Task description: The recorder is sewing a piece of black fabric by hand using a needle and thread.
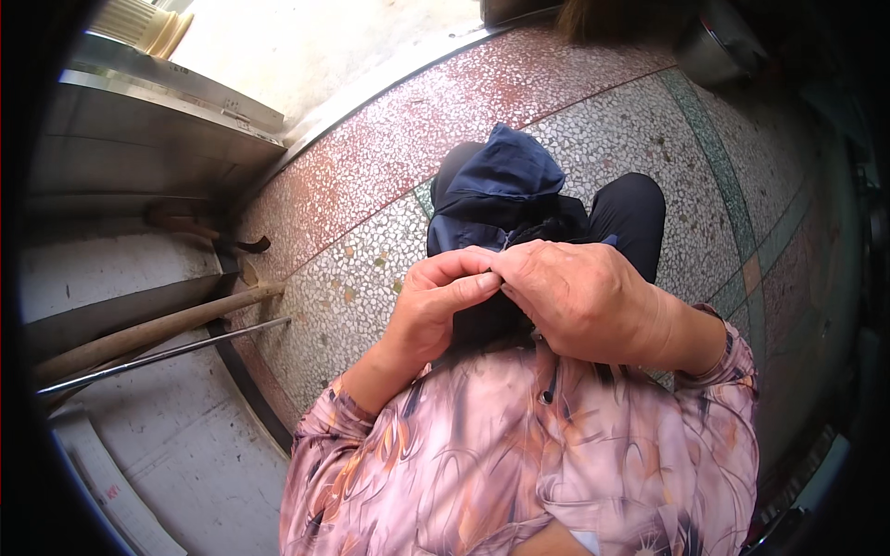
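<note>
A crumpled dark blue cloth lies over my lap, between the knees of my dark trousers. Its near part reaches up to my fingers. My left hand is closed, thumb and forefinger pinched together at the edge of the cloth. Against its fingertips presses my right hand, also closed, its knuckles turned up and its fingers curled down on the same spot. A small dark bit shows between the fingertips; the exact part they pinch is mostly hidden.
Speckled terrazzo floor surrounds my legs. At the left lean a wooden pole and a thin metal rod, near a curved dark tool by the wall. A bright doorway opens ahead; a metal bucket stands far right.
</note>
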A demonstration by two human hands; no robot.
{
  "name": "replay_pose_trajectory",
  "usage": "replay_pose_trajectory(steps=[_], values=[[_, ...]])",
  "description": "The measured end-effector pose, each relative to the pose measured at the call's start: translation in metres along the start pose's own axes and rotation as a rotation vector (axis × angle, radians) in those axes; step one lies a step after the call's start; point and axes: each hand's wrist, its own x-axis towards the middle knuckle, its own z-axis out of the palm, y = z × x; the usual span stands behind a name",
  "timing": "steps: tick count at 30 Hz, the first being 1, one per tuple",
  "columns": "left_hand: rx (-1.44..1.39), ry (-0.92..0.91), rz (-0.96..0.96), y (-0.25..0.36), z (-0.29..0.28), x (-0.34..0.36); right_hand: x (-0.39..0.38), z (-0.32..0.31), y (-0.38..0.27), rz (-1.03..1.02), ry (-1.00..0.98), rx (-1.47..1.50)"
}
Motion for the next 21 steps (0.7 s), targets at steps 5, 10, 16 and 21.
replay_pose_trajectory(steps=[5, 10, 16, 21], values=[[-0.049, -0.022, 0.033, 0.002, 0.000, -0.004, 0.000, 0.000, 0.007, -0.047, 0.061, 0.128], [-0.037, 0.041, 0.028, 0.002, 0.000, -0.008, -0.003, 0.003, 0.007, -0.112, 0.044, 0.010], [-0.072, -0.041, 0.039, 0.001, -0.006, -0.006, 0.008, 0.000, 0.000, -0.190, 0.292, 0.068], [-0.138, 0.008, -0.008, 0.004, -0.017, -0.015, -0.010, -0.086, -0.003, 0.338, 0.405, 1.414]])
